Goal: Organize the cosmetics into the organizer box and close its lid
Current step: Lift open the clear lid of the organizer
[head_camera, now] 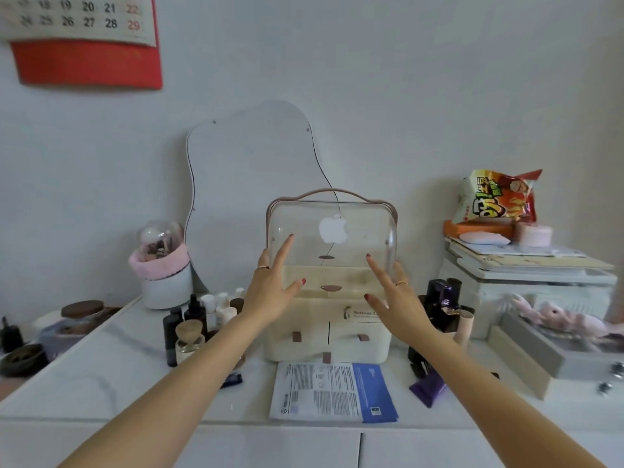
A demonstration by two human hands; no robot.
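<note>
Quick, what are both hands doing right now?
Left hand: open, fingers spread at the clear lid, holding nothing.
Right hand: open, fingers spread, holding nothing.

Home dressing table: mirror [253, 184], cosmetics [192, 327], wall calendar [81, 32].

Organizer box [326, 327] stood mid-desk, clear lid [332, 231] down over its top. Crowded on its left by bottles [189, 319], touching or nearly so; hemmed on its right by dark containers [442, 298]. Flat leaflet [332, 390] lay just before the box. Bare desk [111, 363] front left gave open approach. Wavy mirror [250, 177] leaned close behind. Paper stack [526, 261] walled off far right.
</note>
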